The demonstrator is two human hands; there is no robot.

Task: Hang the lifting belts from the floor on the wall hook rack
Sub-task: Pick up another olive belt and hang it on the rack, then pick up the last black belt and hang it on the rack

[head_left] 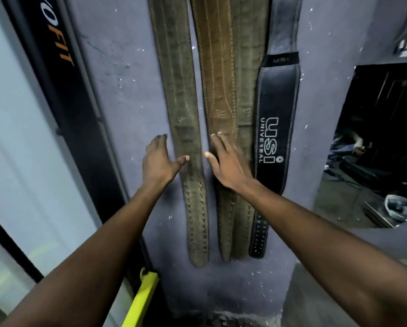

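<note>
Several lifting belts hang straight down a purple-grey wall; the hook rack is above the frame and hidden. From left: an olive-grey leather belt (181, 95), a brown stitched belt (215, 67) lying over a grey-green one (245, 109), and a black belt (276, 109) lettered "USI UNIVERSAL". My left hand (158, 159) is spread flat just left of the olive belt, thumb touching its edge. My right hand (226, 161) lies flat with fingers apart on the brown belt. Neither hand holds anything.
A black "FIT" banner and frame (63, 74) run down the wall at left beside a pale glass panel. A yellow-green bar (143, 296) leans at the wall's base. At right is a mirror or opening (372, 147) showing dark gym clutter.
</note>
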